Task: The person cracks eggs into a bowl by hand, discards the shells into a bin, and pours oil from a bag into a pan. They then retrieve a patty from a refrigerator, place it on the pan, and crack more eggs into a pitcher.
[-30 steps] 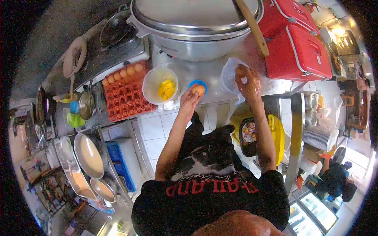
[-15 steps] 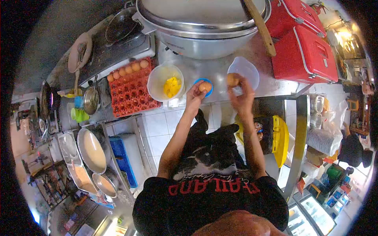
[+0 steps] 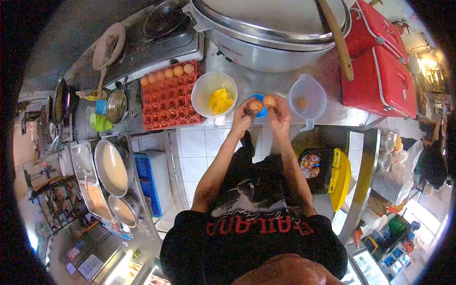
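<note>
Egg (image 3: 255, 106) pinched in left hand (image 3: 243, 116), second egg (image 3: 270, 101) pinched in right hand (image 3: 281, 116), over blue cup (image 3: 261, 113); yolk bowl (image 3: 201, 91) at left, red egg tray (image 3: 171, 105) farther left, jug (image 3: 317, 97) at right, cooker (image 3: 278, 58) blocking far side.

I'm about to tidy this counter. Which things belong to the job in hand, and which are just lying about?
Likely in use:
one egg in the left hand
another egg in the right hand
blue cup
bowl of yolks
jug
egg tray

Seemingly lying about:
large cooker
wooden utensil
red boxes
frying pan
</note>
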